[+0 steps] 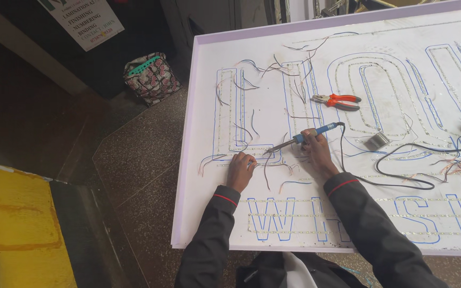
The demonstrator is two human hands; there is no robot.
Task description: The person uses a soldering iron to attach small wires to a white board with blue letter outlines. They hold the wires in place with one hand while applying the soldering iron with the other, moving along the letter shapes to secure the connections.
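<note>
Soldering iron (305, 136), one only, with a blue handle, lies slanted in my right hand (316, 152); the fingers are wrapped shut around the handle and the metal tip points down-left, ending just beside a thin wire (267, 169) on the white sign board (273, 224). One black cord (401, 184) runs from the handle's back end, loops across the board to the right and passes off toward the edge.

My left hand (240, 169) rests on the board just left of the tip, fingers curled down and pressed onto the thin wires there; whether anything is pinched between them I cannot tell from here.

I count two hands, both mine, each in a dark sleeve with one red cuff stripe. One pair of pliers (337, 101) with orange-red handles lies well above the iron, untouched. One small grey metal block (376, 141) sits to the right of my right hand, near the cord. Loose thin wires trail across the blue-outlined letters, too many and too tangled to count. One patterned bag (151, 78) stands on the dark floor, left of the board.
</note>
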